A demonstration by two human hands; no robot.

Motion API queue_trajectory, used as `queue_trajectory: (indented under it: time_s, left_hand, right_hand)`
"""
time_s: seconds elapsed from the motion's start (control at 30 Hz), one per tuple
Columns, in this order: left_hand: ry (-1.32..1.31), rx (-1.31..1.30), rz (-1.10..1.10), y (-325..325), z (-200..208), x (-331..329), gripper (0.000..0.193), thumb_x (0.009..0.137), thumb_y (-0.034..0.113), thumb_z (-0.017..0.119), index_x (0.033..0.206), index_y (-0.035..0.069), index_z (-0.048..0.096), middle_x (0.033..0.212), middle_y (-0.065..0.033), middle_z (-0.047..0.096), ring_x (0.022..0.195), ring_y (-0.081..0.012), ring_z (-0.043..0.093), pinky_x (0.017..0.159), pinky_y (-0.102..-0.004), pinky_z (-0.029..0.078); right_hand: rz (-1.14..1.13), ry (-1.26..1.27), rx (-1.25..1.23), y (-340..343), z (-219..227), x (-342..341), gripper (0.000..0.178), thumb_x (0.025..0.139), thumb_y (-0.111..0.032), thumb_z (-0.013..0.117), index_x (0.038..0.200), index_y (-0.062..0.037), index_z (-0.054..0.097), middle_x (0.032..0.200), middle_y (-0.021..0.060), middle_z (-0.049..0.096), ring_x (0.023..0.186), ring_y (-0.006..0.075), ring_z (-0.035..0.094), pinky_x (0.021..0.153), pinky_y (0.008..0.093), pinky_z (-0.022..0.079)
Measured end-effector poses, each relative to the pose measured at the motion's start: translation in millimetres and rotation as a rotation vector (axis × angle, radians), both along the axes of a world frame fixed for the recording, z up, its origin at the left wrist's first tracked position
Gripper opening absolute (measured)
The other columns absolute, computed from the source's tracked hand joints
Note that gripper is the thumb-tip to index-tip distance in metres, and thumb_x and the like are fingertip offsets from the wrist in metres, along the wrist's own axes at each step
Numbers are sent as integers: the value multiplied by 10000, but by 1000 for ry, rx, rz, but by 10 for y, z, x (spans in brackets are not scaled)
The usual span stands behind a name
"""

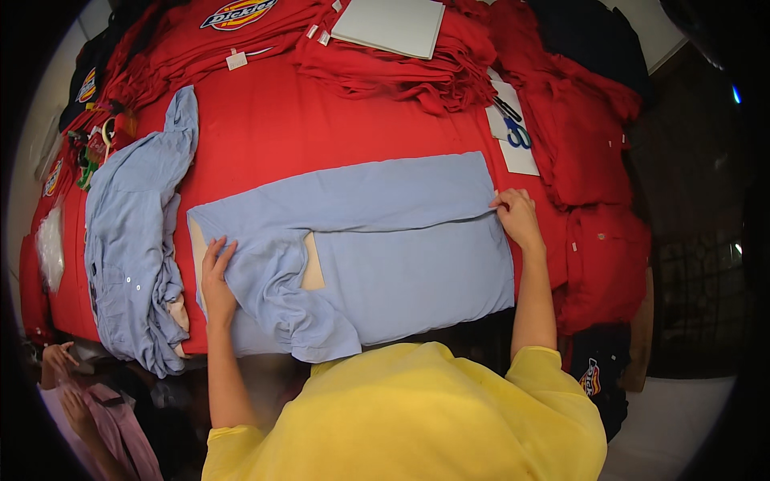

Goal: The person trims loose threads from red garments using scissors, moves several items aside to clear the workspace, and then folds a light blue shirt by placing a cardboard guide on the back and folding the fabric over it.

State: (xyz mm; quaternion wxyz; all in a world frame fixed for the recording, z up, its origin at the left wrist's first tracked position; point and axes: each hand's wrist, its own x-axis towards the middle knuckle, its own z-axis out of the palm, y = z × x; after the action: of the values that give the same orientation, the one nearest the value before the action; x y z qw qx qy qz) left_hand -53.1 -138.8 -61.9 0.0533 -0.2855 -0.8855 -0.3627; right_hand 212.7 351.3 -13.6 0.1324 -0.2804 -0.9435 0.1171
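A light blue shirt (pixel 409 272) lies partly folded on the red cloth in front of me, one long side turned over across its top. Its sleeve (pixel 301 297) hangs crumpled down toward the near edge. Cream-coloured board (pixel 314 266) shows beside the sleeve and at the left end. My left hand (pixel 218 280) rests at that left end, fingers stretched out against the sleeve's edge and board. At the opposite end, the fingertips of my right hand (pixel 517 215) pinch the edge of the turned-over side.
Another light blue shirt (pixel 132 248) lies loosely bunched on the left. Red garments are piled at the back (pixel 401 76) and right (pixel 593 152), a white board (pixel 389 26) on top. Blue-handled scissors (pixel 517 135) lie on white paper (pixel 520 159). A person (pixel 104 425) is at lower left.
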Motion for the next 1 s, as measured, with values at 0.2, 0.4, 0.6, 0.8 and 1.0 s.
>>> queue_trajectory:
  time_s: [0.2, 0.4, 0.6, 0.8, 1.0]
  left_hand:
    - [41, -188, -164, -98, 93, -83, 549, 719, -18, 630, 1237, 160, 647, 1406, -160, 447, 1358, -352, 364, 1120, -422, 301]
    - [166, -203, -85, -130, 88, -118, 509, 732, 39, 638, 1217, 190, 662, 1381, -133, 490, 1332, -357, 397, 1126, -457, 280]
    - [290, -160, -122, -235, -19, -81, 551, 663, -74, 562, 1154, 145, 683, 1239, -97, 559, 1222, -319, 468, 1044, -438, 365]
    - [137, -83, -155, -161, 102, -90, 382, 670, 64, 676, 1046, 128, 693, 974, -47, 592, 979, -271, 520, 923, -368, 388]
    - [-5, -154, -282, -356, 99, -291, 281, 706, 132, 717, 986, 121, 692, 973, -33, 601, 997, -242, 512, 938, -356, 340]
  right_hand:
    - [-73, 349, -60, 29, -536, -630, 299, 877, -182, 535, 1151, -82, 602, 1268, 139, 554, 1291, 309, 409, 1083, 498, 263]
    - [-262, -97, 203, -175, -702, -917, 655, 952, -515, 419, 1477, -132, 337, 1557, 160, 227, 1460, 291, 143, 1168, 515, 50]
    - [207, 243, 43, -1187, -343, -854, 504, 826, -194, 666, 1288, -52, 524, 1293, 178, 492, 1173, 355, 450, 1014, 458, 355]
    - [1071, -341, -508, -3118, -36, -614, 492, 762, -147, 708, 1231, -98, 572, 1082, 165, 551, 1043, 350, 528, 912, 422, 441]
    - [617, -219, -1262, -2080, 519, -766, 380, 873, -165, 638, 1223, -34, 571, 1121, 97, 635, 1021, 192, 593, 884, 320, 466]
